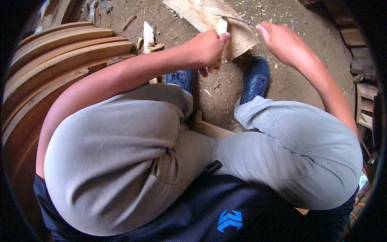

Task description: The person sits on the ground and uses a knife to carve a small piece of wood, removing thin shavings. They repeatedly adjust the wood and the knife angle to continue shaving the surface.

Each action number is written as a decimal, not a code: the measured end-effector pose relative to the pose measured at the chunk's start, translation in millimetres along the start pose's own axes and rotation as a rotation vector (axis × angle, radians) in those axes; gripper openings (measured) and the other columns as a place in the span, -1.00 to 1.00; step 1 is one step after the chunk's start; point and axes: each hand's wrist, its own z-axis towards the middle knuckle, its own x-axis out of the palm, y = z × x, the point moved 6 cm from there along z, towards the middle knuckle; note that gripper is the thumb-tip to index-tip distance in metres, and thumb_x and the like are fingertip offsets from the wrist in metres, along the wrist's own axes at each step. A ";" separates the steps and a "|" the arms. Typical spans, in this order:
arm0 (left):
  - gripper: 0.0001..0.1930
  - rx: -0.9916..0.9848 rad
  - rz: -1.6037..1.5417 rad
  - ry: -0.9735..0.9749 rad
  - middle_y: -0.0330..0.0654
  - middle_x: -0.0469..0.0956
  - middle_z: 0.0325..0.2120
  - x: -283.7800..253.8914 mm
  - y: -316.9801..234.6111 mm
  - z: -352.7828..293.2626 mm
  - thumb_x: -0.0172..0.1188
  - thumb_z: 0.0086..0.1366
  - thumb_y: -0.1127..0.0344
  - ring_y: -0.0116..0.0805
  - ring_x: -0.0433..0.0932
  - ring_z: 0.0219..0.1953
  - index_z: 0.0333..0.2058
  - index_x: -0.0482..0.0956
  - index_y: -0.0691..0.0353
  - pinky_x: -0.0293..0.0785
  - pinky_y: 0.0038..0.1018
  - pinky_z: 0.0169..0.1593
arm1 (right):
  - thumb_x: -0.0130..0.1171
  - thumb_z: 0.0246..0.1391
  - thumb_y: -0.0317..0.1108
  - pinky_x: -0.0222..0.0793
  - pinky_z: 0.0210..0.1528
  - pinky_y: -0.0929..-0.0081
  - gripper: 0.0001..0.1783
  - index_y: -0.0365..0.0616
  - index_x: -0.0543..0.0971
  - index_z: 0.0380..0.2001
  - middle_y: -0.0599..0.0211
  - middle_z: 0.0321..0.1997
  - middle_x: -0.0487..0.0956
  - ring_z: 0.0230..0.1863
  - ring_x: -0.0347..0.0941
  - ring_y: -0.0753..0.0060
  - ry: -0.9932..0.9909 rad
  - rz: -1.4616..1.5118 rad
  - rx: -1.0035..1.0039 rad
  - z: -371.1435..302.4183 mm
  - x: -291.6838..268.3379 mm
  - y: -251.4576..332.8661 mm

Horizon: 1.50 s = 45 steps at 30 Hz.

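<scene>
"What's on the left?"
"A pile of boards (70, 46)."
"And next?"
"The left hand (210, 49), far off near the middle. It's wrapped tight around a stick (222, 26). The stick's pale top pokes up in front of a flat slab (244, 40) on the dirt (298, 82)."
"And on the right?"
"A knife (238, 19), its blade pointing left by the stick's top. I can't tell if they touch. The right hand (281, 42) grips the knife."
</scene>
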 end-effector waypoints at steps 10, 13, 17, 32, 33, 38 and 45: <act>-0.46 -0.085 -0.002 -0.052 -0.20 0.39 -0.66 1.0 -4.6 3.4 -0.24 0.43 -0.10 -0.32 0.46 -0.62 -0.38 0.41 0.32 0.48 -0.33 -0.62 | -0.21 0.29 -0.12 0.44 -0.18 -0.02 -0.59 -0.22 0.51 -0.27 -0.09 -0.35 0.59 -0.25 0.53 -0.16 -0.083 -0.236 -0.073 1.4 -12.9 28.6; -0.48 -0.109 -0.043 -0.040 -0.24 0.36 -0.65 -1.4 -8.3 0.6 -0.22 0.43 -0.12 -0.38 0.40 -0.64 -0.38 0.40 0.29 0.44 -0.37 -0.58 | -0.19 0.29 -0.13 0.47 -0.24 -0.01 -0.60 -0.24 0.51 -0.29 -0.08 -0.39 0.60 -0.30 0.55 -0.15 -0.140 -0.232 -0.100 9.5 -0.5 20.9; -0.50 -0.136 -0.092 -0.014 -0.28 0.32 -0.64 3.0 -3.6 0.9 -0.19 0.43 -0.12 -0.42 0.35 -0.66 -0.35 0.39 0.27 0.35 -0.42 -0.55 | -0.19 0.29 -0.12 0.46 -0.21 0.00 -0.59 -0.24 0.51 -0.26 -0.08 -0.36 0.60 -0.28 0.55 -0.15 -0.125 -0.213 -0.088 14.2 3.7 11.9; -0.41 0.088 0.053 -0.136 -0.08 0.49 -0.53 -10.6 19.8 11.5 -0.29 0.44 -0.11 -0.34 0.47 -0.53 -0.27 0.43 0.40 0.43 -0.34 -0.37 | -0.24 0.31 -0.04 0.34 -0.05 -0.03 -0.51 -0.30 0.47 -0.25 -0.18 -0.21 0.54 -0.13 0.48 -0.22 -0.081 0.153 -0.018 14.0 29.9 -29.5; -0.41 0.073 0.029 -0.125 -0.08 0.50 -0.54 -11.0 19.1 10.6 -0.30 0.44 -0.11 -0.34 0.47 -0.53 -0.26 0.43 0.41 0.44 -0.34 -0.38 | -0.26 0.33 -0.02 0.32 -0.06 -0.02 -0.52 -0.28 0.42 -0.23 -0.14 -0.21 0.53 -0.13 0.46 -0.21 -0.086 0.159 -0.028 14.4 30.7 -29.7; -0.46 -0.039 -0.109 -0.086 -0.20 0.42 -0.62 -9.3 18.6 4.0 -0.26 0.43 -0.16 -0.41 0.38 -0.62 -0.29 0.40 0.27 0.30 -0.43 -0.52 | -0.24 0.32 -0.01 0.31 -0.12 0.04 -0.52 -0.26 0.41 -0.28 -0.12 -0.29 0.52 -0.20 0.46 -0.17 -0.071 0.292 -0.029 15.1 31.6 -27.9; -0.49 0.058 -0.050 -0.155 -0.21 0.41 -0.62 -17.2 20.6 7.9 -0.24 0.44 -0.16 -0.45 0.38 -0.62 -0.29 0.36 0.24 0.29 -0.48 -0.53 | -0.24 0.31 -0.03 0.33 -0.05 -0.04 -0.48 -0.30 0.51 -0.27 -0.21 -0.24 0.55 -0.14 0.48 -0.25 -0.071 0.370 -0.078 14.7 35.2 -27.0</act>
